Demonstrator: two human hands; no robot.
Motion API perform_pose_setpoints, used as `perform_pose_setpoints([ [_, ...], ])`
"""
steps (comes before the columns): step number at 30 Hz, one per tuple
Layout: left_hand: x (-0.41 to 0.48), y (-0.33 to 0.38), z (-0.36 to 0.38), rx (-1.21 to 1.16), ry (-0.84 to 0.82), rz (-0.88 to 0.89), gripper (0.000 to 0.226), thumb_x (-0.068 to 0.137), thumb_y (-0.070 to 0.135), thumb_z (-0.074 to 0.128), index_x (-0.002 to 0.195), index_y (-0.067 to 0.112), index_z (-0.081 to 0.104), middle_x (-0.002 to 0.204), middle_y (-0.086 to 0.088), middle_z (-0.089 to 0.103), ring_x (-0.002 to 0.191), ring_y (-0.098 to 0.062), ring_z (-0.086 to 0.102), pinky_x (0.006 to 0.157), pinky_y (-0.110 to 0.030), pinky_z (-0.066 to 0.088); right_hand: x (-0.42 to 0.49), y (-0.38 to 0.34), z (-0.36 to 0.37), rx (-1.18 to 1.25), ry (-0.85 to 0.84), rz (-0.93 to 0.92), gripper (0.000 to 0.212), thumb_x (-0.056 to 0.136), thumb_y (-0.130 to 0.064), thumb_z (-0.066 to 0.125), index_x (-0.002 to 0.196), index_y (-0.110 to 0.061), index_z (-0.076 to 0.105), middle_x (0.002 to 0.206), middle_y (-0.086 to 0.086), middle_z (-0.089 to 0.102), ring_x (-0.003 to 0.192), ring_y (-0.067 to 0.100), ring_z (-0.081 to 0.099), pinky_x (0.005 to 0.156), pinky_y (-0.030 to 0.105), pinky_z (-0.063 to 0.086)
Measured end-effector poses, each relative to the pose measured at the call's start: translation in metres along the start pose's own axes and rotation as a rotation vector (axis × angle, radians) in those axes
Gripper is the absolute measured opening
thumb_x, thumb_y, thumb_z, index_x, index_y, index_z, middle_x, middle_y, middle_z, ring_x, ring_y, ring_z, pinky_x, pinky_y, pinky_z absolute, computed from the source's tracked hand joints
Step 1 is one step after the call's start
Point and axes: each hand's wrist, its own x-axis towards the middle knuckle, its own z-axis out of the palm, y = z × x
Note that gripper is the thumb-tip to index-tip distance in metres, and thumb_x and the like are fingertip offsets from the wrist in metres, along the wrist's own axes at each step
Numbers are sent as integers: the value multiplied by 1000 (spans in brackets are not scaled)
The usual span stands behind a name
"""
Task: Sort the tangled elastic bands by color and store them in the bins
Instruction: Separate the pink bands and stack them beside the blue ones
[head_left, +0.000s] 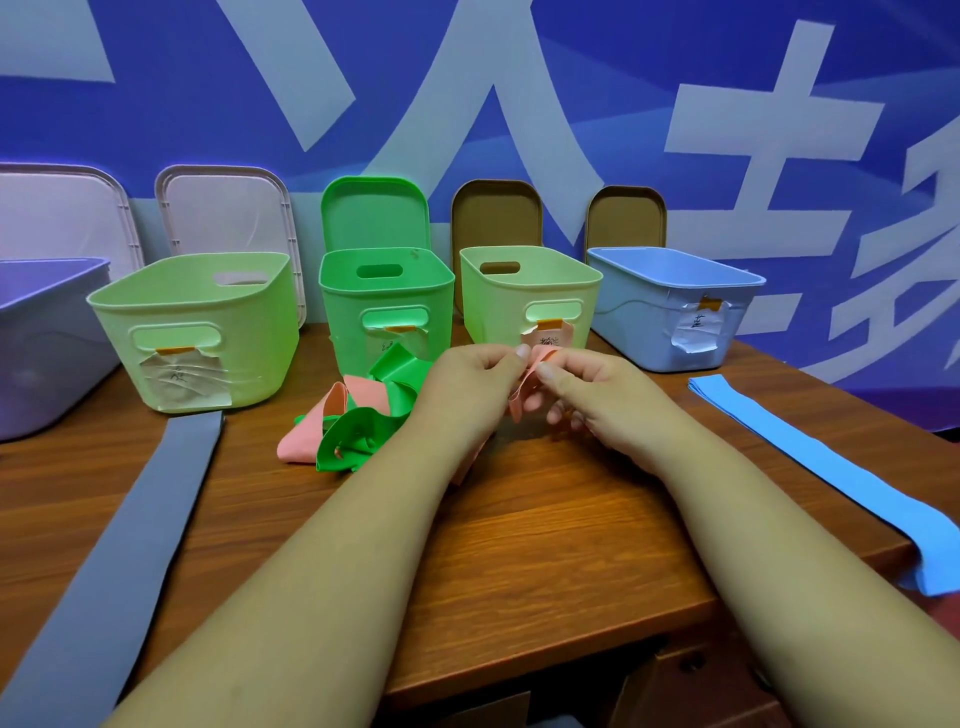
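**Wooden table, pink band pinched in both hands**

Brown wooden table (545, 545) fills the near view, with both bare forearms reaching out across it. A grey band (140, 519) lies flat and straight along the left side. A blue band (831, 462) lies the same way on the right, its near end drooping over the table edge.

Mid-table, the left hand (467, 379) and right hand (597, 389) meet, fingers curled. Each hand pinches the free end of the pink band (540, 358) between thumb and fingertips, and the end is raised just off the wood.

From that pinch the pink band seems to run down and leftward beneath the left hand into the knot, where it is looped with the green band (353, 441). The knot lies just left of the left hand, so that hand is nearer it. Drawing the pink length free probably means pulling rightward, away from the knot, along the strip's own line.

Behind stand five open bins: a purple bin (31, 353), a left pale-green bin (197, 312), a green bin (384, 291), a right pale-green bin (530, 286) directly behind the hands, and a blue bin (670, 301). No bands can be seen in them from this angle. Lids lean on a blue banner beyond.
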Motion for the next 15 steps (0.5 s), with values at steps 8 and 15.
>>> perform_pose_setpoints([
  [8, -1, -3, 1, -41, -42, -15, 45, 102, 54, 59, 84, 17, 78, 73, -14, 71, 65, -15, 55, 69, -34, 42, 1, 1, -1, 1, -2, -2, 23, 108, -42, 60, 94, -32, 76, 100, 2, 81, 80, 14, 64, 74, 36, 44],
  [15, -1, -1, 2, -109, -100, -27, 54, 97, 56, 66, 73, 9, 76, 65, -12, 69, 62, -14, 55, 66, -38, 51, 1, 0, -2, -16, 26, 12, 21, 108, -33, 62, 94, -22, 74, 88, -2, 79, 60, 1, 58, 46, 10, 38],
])
